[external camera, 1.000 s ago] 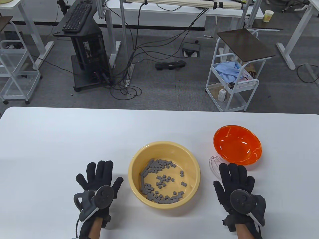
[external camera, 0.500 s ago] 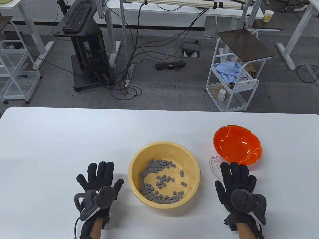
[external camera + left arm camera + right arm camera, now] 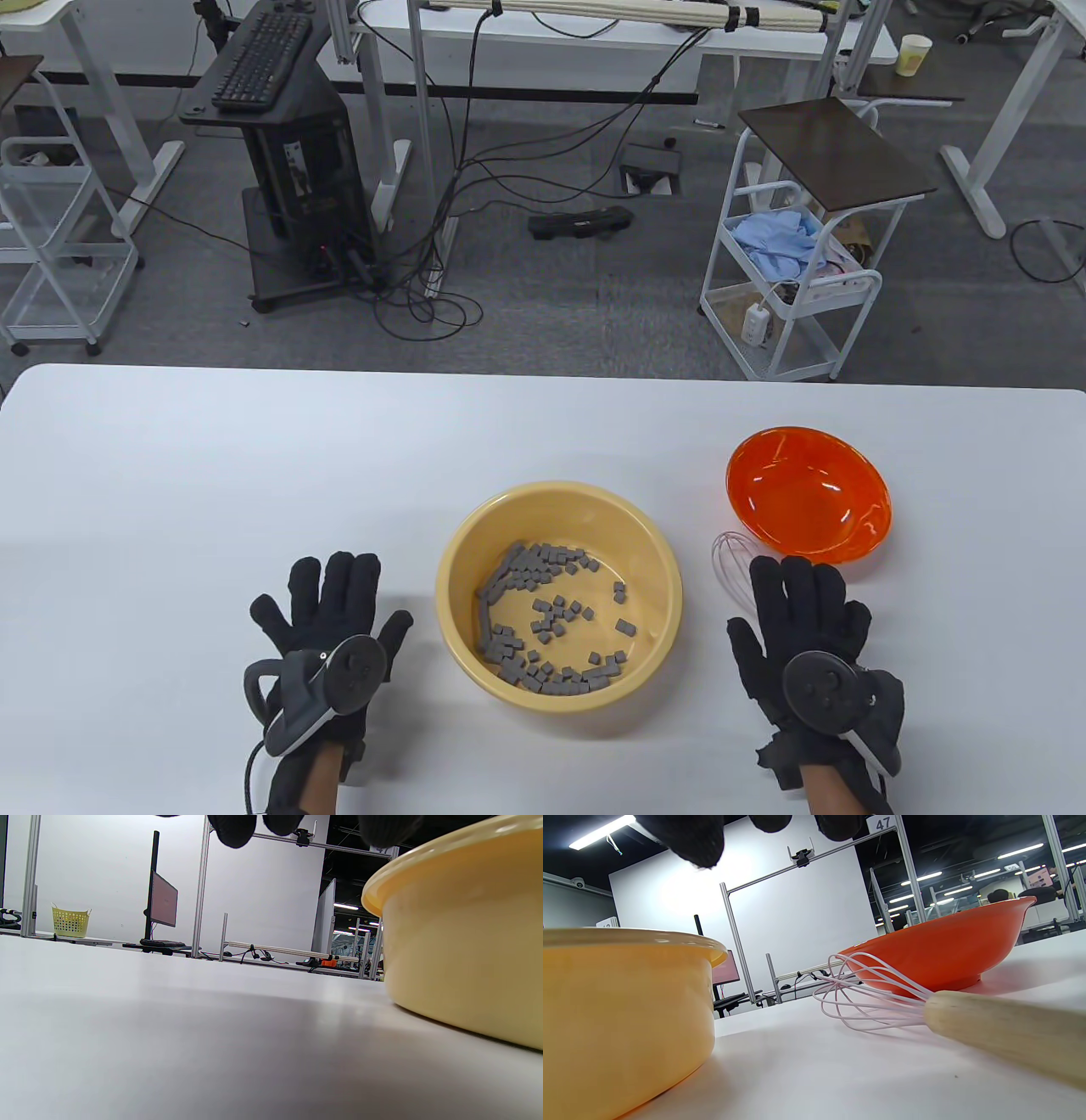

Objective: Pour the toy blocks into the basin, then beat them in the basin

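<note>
A yellow basin (image 3: 462, 543) stands in the middle of the white table and holds several grey toy blocks (image 3: 543, 615). An empty orange bowl (image 3: 806, 492) sits to its right. A pink wire whisk (image 3: 731, 564) with a wooden handle (image 3: 1001, 1035) lies between them, its handle hidden under my right hand in the table view. My left hand (image 3: 327, 611) lies flat on the table left of the basin (image 3: 462, 942), fingers straight, holding nothing. My right hand (image 3: 802, 615) hovers flat over the whisk handle with straight fingers; the wrist view shows the handle lying free on the table.
The table's far edge runs across the middle of the table view; beyond it stand a white cart (image 3: 797, 280), a black computer stand (image 3: 288, 170) and floor cables. Bare tabletop stretches left of my left hand and behind the basin (image 3: 623, 1014).
My left hand has slid slightly left and toward me. The right hand has stayed nearly in place. Basin, blocks, bowl and whisk have not moved.
</note>
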The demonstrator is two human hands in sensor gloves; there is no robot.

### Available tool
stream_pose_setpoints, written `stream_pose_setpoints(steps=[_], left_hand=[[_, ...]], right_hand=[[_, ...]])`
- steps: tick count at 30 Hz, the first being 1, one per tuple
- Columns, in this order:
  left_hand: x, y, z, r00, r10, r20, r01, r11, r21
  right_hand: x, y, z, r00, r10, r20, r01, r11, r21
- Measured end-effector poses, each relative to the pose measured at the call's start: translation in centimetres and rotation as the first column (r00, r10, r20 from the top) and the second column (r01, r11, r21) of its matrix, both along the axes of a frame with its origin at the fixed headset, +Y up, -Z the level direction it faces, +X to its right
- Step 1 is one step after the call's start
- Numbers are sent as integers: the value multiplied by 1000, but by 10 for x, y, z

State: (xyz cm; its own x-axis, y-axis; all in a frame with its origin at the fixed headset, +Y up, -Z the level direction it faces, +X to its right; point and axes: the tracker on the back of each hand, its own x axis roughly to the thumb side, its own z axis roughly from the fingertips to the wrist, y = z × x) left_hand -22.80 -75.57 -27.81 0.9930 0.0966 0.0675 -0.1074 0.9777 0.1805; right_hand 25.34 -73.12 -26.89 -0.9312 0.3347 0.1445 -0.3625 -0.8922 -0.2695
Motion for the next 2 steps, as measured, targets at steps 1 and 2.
stream_pose_setpoints(steps=[1, 2], left_hand=[[0, 0, 0, 1000, -1, 0, 1, 1000, 0], [0, 1, 0, 1000, 1, 0, -1, 1000, 0]], right_hand=[[0, 0, 0, 1000, 0, 0, 0, 1000, 1], [0, 0, 0, 1000, -2, 2, 2, 1000, -1]])
